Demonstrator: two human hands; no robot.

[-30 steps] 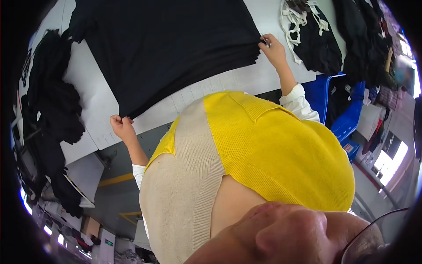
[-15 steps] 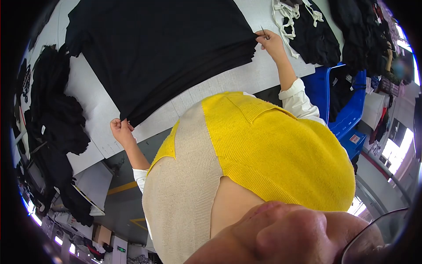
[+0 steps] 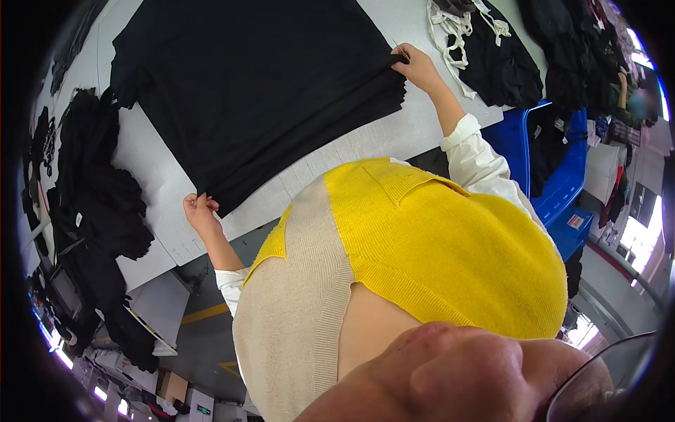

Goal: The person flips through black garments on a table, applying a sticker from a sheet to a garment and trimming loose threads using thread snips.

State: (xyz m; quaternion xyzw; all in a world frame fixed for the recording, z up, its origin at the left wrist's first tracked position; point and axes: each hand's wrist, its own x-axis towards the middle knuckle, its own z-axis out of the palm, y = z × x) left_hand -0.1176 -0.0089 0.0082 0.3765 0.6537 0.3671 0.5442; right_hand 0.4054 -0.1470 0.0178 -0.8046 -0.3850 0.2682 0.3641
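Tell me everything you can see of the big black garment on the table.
The black garment looks like plain, soft cloth. It lies spread on the pale table, its far end cut off by the picture's edge, with what looks like a short sleeve at left. Folds run along its near edge, rippled at the right end. The left hand and right hand grip its near corners.

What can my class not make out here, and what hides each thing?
- Far end of the black garment: cut off by the head view's top edge.
- Full shape of the metal tool: covered by the right hand, head view.
- Print on the label of the blue bin: too small, head view.
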